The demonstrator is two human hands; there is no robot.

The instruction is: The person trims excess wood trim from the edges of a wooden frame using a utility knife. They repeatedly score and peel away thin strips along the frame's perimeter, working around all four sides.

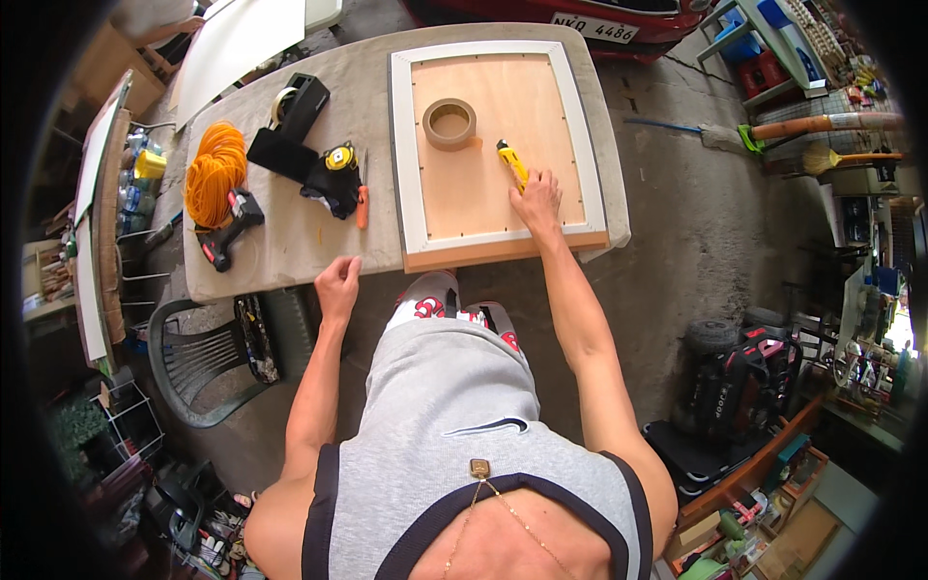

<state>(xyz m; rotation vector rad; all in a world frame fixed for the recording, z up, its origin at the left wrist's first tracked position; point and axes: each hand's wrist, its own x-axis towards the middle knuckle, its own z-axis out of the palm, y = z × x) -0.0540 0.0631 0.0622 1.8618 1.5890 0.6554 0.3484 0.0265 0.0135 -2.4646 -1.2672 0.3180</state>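
My right hand [536, 201] grips the rear end of a yellow utility knife [512, 162] above the framed panel. Its dark tip points away from me. The panel lies flat, with a white frame [408, 174] around a light wooden board [474, 198]; small dark fasteners dot the inner edge. A roll of brown packing tape [427, 125] rests on the board, left of the knife. My left hand [338, 287] hangs at the table's near edge, fingers curled closed, with nothing visible in it.
On the cloth-covered table [290, 246] are an orange cord coil [215, 174], a cordless drill [232, 230], a black box [300, 104], a yellow tape measure [340, 157] and a screwdriver [362, 205]. A plastic chair [208, 358] stands near left. Behind is a red car [541, 12]; a person's arm [172, 31] shows far left.
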